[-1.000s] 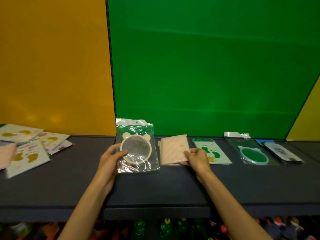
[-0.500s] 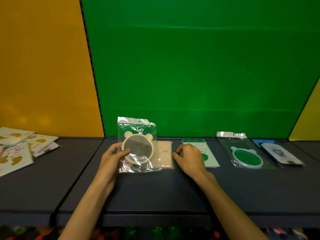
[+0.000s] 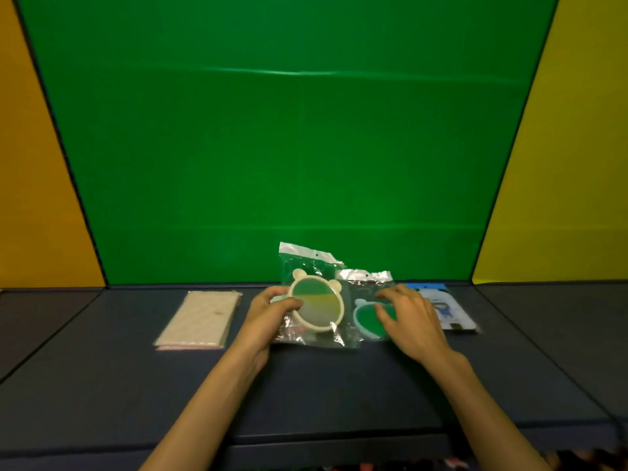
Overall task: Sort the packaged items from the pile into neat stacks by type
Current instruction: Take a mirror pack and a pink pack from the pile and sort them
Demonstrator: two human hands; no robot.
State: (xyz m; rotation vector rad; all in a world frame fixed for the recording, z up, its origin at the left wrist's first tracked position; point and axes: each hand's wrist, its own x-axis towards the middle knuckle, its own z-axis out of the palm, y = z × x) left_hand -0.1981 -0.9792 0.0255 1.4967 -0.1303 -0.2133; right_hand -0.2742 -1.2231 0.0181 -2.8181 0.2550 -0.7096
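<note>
Our left hand [image 3: 272, 314] grips the cream bear-eared mirror [image 3: 317, 305] in its clear bag, thumb across the front rim and fingers behind, holding it tilted up off the dark table [image 3: 112, 375]. Taking that mirror as our landmark, the green bear-eared mirror [image 3: 368, 317] lies flat in its own bag just to the right of it, and our right hand [image 3: 413, 317] rests on that pack with fingers spread and nearly straight, pressing rather than gripping. Further right of the cream mirror sits a blue-topped card pack [image 3: 452, 311], and well to its left lies the pink quilted pack [image 3: 200, 319]. We judge the risk to be the slick film: as we lay one mirror over the other, the bags could slide and leave the stack skewed, or the crinkled header could fold under. The cream mirror's ears and white bag header point away from us toward the green wall, so its long axis runs near to far, leaning slightly left; the green one lies roughly the same way.
</note>
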